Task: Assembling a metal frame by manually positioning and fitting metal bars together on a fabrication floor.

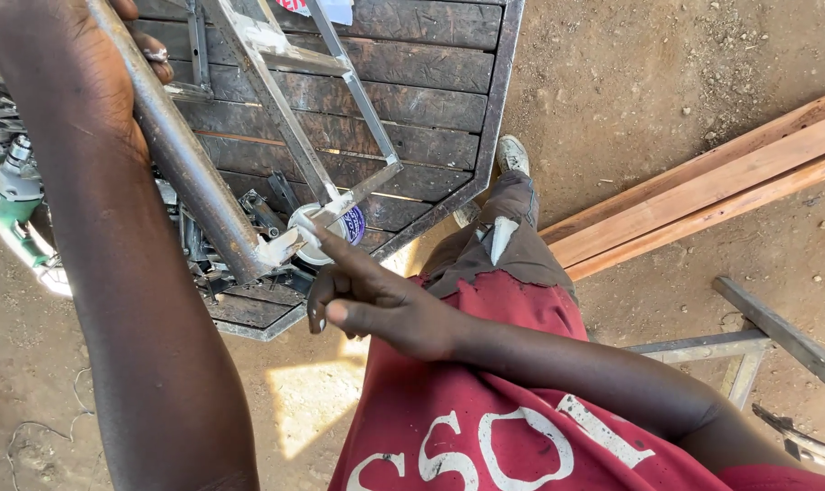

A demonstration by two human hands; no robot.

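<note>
The left hand (112,82) is closed in a full grip round a thick steel tube (190,164), high at the far left of the view. The tube slants down and to the right to a cut end near the middle. Held this way, the tube is lifted off the surface and its lower end is brought up close, where it can be looked at.

The right hand (376,305) holds nothing. Its forefinger is stretched out, the other fingers curled in, and the fingertip touches the tube's lower end, just where a thin flat bar of a light metal frame (340,100) meets it. The finger seems to be feeling or marking that joint.

The frame runs from the joint up to the far edge, a ladder-like piece of slim square bars, tilted over the surface rather than lying flat on it.

Below it, the surface (412,109) is a low one of dark boards in a steel rim. A small round tin (326,238) with a white lid lies on it just behind the fingertip, with scraps of metal to its left. A green power tool (12,195) sits at the far left edge.

To the right, timber planks (703,195) lie on the dirt ground, and a second steel frame (749,341) lies nearer.
</note>
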